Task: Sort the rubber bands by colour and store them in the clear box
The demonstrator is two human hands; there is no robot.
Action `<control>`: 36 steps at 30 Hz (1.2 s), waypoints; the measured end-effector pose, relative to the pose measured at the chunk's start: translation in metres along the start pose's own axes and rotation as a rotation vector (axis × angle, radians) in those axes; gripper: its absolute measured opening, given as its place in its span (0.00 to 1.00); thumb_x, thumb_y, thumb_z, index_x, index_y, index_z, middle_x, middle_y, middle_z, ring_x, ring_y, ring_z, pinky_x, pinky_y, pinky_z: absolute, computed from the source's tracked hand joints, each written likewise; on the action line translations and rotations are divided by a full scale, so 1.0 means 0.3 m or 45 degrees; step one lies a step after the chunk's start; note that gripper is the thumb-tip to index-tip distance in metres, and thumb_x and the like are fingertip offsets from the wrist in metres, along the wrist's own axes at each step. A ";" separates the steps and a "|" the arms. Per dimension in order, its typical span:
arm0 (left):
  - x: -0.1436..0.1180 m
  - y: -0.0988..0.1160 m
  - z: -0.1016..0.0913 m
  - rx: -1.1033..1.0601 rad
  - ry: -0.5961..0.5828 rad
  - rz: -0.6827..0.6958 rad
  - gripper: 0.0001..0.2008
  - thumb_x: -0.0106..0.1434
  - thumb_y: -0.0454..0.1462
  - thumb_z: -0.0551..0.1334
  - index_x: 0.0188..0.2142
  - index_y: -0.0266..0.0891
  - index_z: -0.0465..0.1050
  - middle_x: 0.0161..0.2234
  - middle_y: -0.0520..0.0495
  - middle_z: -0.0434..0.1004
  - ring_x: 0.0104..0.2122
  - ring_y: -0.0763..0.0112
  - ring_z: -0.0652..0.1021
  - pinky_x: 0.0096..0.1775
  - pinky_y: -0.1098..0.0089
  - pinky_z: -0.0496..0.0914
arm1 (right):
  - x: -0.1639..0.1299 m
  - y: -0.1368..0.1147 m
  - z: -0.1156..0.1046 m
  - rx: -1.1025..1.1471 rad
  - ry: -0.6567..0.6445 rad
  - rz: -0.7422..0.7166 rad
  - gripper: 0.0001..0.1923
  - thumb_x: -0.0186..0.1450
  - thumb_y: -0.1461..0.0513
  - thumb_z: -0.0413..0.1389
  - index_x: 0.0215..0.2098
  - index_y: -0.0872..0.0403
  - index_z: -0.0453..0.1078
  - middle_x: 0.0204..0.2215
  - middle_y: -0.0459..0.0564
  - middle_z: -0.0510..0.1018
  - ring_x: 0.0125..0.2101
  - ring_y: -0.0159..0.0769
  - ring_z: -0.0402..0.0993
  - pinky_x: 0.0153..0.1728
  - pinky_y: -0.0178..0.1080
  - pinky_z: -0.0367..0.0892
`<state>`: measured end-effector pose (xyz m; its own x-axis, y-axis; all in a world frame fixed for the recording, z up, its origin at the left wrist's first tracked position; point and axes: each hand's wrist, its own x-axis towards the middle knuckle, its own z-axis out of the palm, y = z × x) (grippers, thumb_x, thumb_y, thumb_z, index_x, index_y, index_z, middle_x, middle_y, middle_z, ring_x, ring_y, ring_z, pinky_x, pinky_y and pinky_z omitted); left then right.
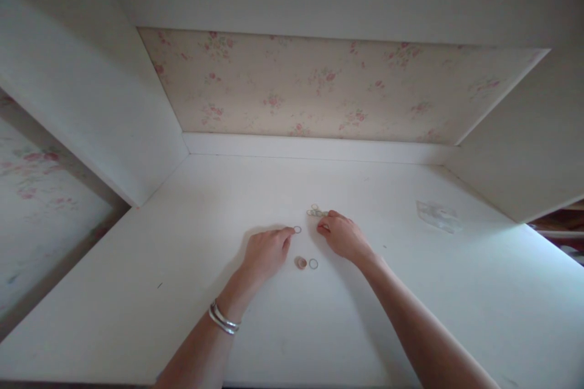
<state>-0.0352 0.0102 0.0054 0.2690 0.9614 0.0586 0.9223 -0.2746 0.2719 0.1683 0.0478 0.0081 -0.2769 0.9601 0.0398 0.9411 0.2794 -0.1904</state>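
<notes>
Thin ring [300,231] lies at the fingertips of the left hand [267,251], its open circle showing just right of them. Judged very light and fairly stiff, perhaps smooth enough to skid on the hard surface; best taken at the rim between thumb and forefinger, without squeezing it out of round.

Left hand: thumb and forefinger close together, touching or almost touching the rim; cannot tell whether they pinch it. Right hand [345,236], to the right of the ring and apart from the left: fingers curled beside a ring cluster [314,213], partly covering it; cannot tell if anything is gripped.

Nearer the wearer, between the forearms: copper-coloured band [302,263], with a second thin ring [314,268] just to its right.

Further out: clear plastic packet [438,217] well right of the right hand; silver bangles [223,319] on the left wrist. All rests on a white desktop [114,310], floral wallpaper [301,88] behind.
</notes>
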 end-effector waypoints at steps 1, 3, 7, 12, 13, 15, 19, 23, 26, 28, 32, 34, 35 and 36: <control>0.000 0.000 0.001 0.001 -0.002 -0.002 0.17 0.69 0.41 0.47 0.51 0.52 0.69 0.40 0.51 0.80 0.37 0.65 0.79 0.36 0.68 0.69 | -0.002 0.002 -0.002 -0.003 -0.017 -0.022 0.11 0.65 0.62 0.49 0.32 0.50 0.74 0.36 0.48 0.74 0.33 0.34 0.71 0.32 0.36 0.56; 0.002 0.000 0.003 -0.002 -0.008 -0.005 0.16 0.69 0.40 0.47 0.51 0.52 0.69 0.41 0.51 0.79 0.38 0.65 0.79 0.37 0.68 0.68 | -0.010 0.000 -0.004 -0.057 -0.014 -0.062 0.10 0.65 0.63 0.49 0.32 0.51 0.73 0.37 0.48 0.74 0.36 0.36 0.71 0.34 0.37 0.56; 0.001 -0.002 0.006 -0.013 -0.012 0.009 0.16 0.69 0.39 0.48 0.52 0.52 0.68 0.43 0.50 0.78 0.41 0.66 0.78 0.40 0.68 0.68 | -0.047 -0.021 -0.003 -0.202 0.027 -0.148 0.11 0.66 0.66 0.46 0.34 0.55 0.71 0.38 0.52 0.73 0.38 0.38 0.69 0.35 0.40 0.54; -0.003 -0.008 0.008 -0.009 0.007 0.028 0.17 0.69 0.39 0.47 0.52 0.54 0.67 0.42 0.52 0.79 0.39 0.66 0.79 0.37 0.68 0.68 | -0.129 -0.040 -0.005 -0.019 0.162 -0.207 0.12 0.70 0.64 0.44 0.36 0.53 0.69 0.34 0.49 0.72 0.37 0.37 0.68 0.36 0.39 0.54; -0.003 -0.009 0.009 -0.012 0.008 0.031 0.17 0.69 0.39 0.48 0.52 0.54 0.67 0.42 0.53 0.79 0.38 0.66 0.79 0.36 0.69 0.68 | -0.149 -0.041 -0.002 0.049 0.178 -0.233 0.12 0.70 0.63 0.44 0.37 0.52 0.68 0.34 0.48 0.72 0.36 0.36 0.67 0.37 0.39 0.54; -0.002 -0.010 0.013 -0.015 0.015 0.036 0.17 0.68 0.38 0.48 0.52 0.55 0.67 0.42 0.53 0.79 0.38 0.67 0.79 0.36 0.69 0.68 | -0.185 -0.042 0.009 0.162 0.179 -0.310 0.12 0.70 0.63 0.43 0.37 0.52 0.68 0.33 0.48 0.71 0.35 0.34 0.67 0.37 0.38 0.55; 0.001 -0.012 0.022 -0.027 0.049 0.047 0.16 0.68 0.38 0.48 0.51 0.55 0.68 0.42 0.54 0.79 0.39 0.67 0.79 0.36 0.69 0.68 | -0.232 -0.040 0.039 0.242 0.150 -0.446 0.11 0.70 0.64 0.44 0.39 0.52 0.68 0.33 0.48 0.70 0.34 0.35 0.65 0.37 0.38 0.55; 0.003 -0.008 0.022 -0.031 0.068 0.040 0.15 0.68 0.38 0.49 0.50 0.54 0.69 0.42 0.55 0.79 0.38 0.67 0.79 0.36 0.69 0.69 | -0.241 -0.038 0.054 0.221 0.150 -0.516 0.11 0.70 0.63 0.44 0.39 0.52 0.68 0.33 0.48 0.70 0.32 0.35 0.63 0.36 0.38 0.56; 0.004 -0.006 0.019 -0.017 0.070 0.029 0.15 0.67 0.38 0.50 0.49 0.53 0.70 0.41 0.55 0.79 0.38 0.67 0.79 0.35 0.69 0.69 | -0.241 -0.036 0.055 0.209 0.163 -0.530 0.11 0.70 0.63 0.44 0.39 0.52 0.68 0.32 0.48 0.69 0.31 0.35 0.62 0.35 0.38 0.56; 0.004 -0.006 0.018 -0.004 0.070 0.028 0.15 0.67 0.38 0.50 0.48 0.53 0.70 0.41 0.55 0.80 0.37 0.67 0.79 0.35 0.70 0.69 | -0.243 -0.034 0.054 0.216 0.169 -0.539 0.10 0.70 0.63 0.44 0.39 0.52 0.68 0.32 0.48 0.69 0.31 0.34 0.62 0.35 0.38 0.56; 0.004 -0.007 0.021 0.014 0.077 0.041 0.15 0.67 0.38 0.50 0.48 0.53 0.70 0.40 0.55 0.80 0.36 0.67 0.79 0.35 0.69 0.70 | -0.246 -0.032 0.058 0.226 0.181 -0.531 0.10 0.69 0.63 0.45 0.38 0.52 0.68 0.32 0.48 0.70 0.31 0.34 0.62 0.35 0.38 0.56; 0.004 -0.007 0.022 0.011 0.081 0.039 0.15 0.67 0.38 0.50 0.49 0.53 0.70 0.40 0.55 0.80 0.36 0.68 0.79 0.36 0.69 0.70 | -0.246 -0.031 0.060 0.224 0.183 -0.528 0.10 0.69 0.64 0.45 0.38 0.51 0.68 0.32 0.47 0.70 0.31 0.34 0.62 0.35 0.38 0.56; 0.004 -0.006 0.022 0.009 0.081 0.037 0.15 0.67 0.38 0.50 0.49 0.53 0.70 0.41 0.55 0.80 0.36 0.68 0.79 0.36 0.70 0.70 | -0.246 -0.031 0.061 0.224 0.184 -0.529 0.10 0.69 0.64 0.45 0.38 0.51 0.68 0.31 0.47 0.70 0.31 0.34 0.62 0.36 0.38 0.56; 0.003 -0.006 0.022 0.009 0.081 0.037 0.15 0.67 0.38 0.50 0.49 0.54 0.70 0.41 0.55 0.80 0.37 0.68 0.79 0.36 0.70 0.70 | -0.246 -0.031 0.062 0.227 0.187 -0.531 0.10 0.69 0.64 0.46 0.38 0.51 0.68 0.31 0.47 0.70 0.31 0.34 0.62 0.36 0.38 0.56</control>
<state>-0.0349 0.0116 -0.0013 0.2777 0.9521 0.1277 0.9163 -0.3025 0.2626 0.1765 -0.0260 -0.0113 -0.5813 0.7624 0.2843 0.7041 0.6464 -0.2940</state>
